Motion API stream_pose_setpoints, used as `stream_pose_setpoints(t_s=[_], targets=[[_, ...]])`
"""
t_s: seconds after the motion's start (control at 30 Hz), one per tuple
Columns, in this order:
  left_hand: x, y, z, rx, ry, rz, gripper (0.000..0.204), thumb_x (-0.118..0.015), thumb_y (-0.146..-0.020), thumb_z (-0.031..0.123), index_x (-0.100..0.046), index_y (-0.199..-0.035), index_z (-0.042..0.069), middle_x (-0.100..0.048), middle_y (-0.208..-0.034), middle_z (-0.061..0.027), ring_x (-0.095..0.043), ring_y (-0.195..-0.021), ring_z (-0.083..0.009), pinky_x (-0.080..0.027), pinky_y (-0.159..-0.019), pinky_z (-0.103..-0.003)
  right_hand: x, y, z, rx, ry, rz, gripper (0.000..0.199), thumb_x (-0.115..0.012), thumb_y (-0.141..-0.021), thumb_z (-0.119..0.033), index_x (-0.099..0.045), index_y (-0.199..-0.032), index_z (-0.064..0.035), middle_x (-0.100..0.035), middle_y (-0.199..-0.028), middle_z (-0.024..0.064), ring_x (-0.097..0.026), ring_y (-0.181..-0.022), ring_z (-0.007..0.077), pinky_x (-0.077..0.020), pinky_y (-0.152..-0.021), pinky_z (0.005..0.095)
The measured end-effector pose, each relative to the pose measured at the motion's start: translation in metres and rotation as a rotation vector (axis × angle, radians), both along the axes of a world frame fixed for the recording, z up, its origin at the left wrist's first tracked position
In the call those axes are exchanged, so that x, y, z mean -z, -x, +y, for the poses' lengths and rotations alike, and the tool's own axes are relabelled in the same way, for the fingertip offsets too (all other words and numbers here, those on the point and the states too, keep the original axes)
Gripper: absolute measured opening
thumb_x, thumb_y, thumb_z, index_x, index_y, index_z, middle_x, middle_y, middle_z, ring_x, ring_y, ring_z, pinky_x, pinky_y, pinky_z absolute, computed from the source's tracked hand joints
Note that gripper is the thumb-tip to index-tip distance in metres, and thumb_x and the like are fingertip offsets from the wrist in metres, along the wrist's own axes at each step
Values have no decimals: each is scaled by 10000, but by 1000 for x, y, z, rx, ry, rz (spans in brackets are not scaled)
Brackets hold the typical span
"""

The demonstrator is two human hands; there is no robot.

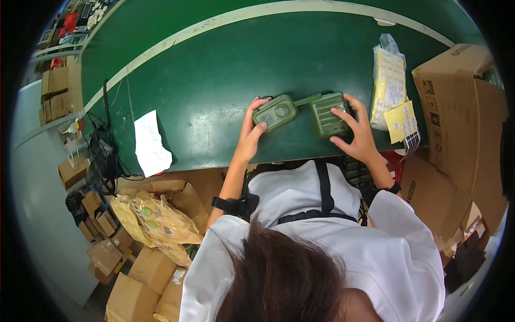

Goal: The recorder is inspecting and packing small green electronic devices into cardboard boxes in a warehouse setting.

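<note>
My left hand (251, 132) grips a small olive-green plastic device (276, 113) by its left end, thumb on the near edge and fingers at the far side. Its upper face has a round ringed part and a small grey panel. To its right lies an olive-green ribbed box (328, 116), with my right hand (358, 133) around its right side, some fingers on the ribbed face. Between the two pieces runs a narrow green strip (308, 100). Both pieces are at the near part of the green table (225, 80).
A crumpled white paper (151, 144) lies at the left. At the right are a plastic-wrapped stack of yellow label sheets (389, 80), a loose yellow sheet (401, 122) and a large open carton (456, 102). A yellow plastic bag (155, 217) and cartons (140, 292) stand lower left.
</note>
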State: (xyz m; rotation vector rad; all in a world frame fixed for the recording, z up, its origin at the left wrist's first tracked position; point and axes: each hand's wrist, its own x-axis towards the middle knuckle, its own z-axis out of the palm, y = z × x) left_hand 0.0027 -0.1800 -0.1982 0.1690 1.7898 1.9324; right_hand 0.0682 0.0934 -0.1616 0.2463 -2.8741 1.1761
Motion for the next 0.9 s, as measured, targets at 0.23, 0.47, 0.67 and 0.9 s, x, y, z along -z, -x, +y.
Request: stream_pose_setpoints(t_s=[0.23,0.47,0.67,0.9], targets=[[-10,5,14,-107,-40,-85,394,-528,-730,62,-467,-1119,56,-450,-1215,-94,-383,-1160,-220,-267,-985,-321,4,11,4,-77,-5,-97,633,-670,-539,-27,-477,-1134,-125,-253,-1382,122,-357,-1175,351,-327,-973,388],[-9,11,10,-84,-120,-148,367,-519,-744,46,-471,-1108,57,-456,-1195,-86,-445,-1079,-181,-323,-936,-288,-11,20,-1,-106,14,-135,536,-647,-551,-17,-472,-1051,-101,-268,-1377,98,-392,-1141,343,-367,-929,380],[-7,14,15,-109,-103,-130,330,-502,-742,48,-489,-1072,53,-483,-1163,-89,-460,-1056,-180,-342,-915,-281,-8,18,-3,-84,-9,-144,520,-622,-545,-13,-462,-1032,-99,-299,-1348,103,-384,-1145,345,-368,-922,387],[1,17,12,-105,-155,-180,385,-439,-720,156,-485,-1082,31,-475,-1196,-137,-469,-1075,-217,-350,-938,-318,-3,19,0,-82,0,-89,512,-608,-543,-12,-459,-1026,-94,-307,-1343,102,-378,-1157,338,-367,-926,377]])
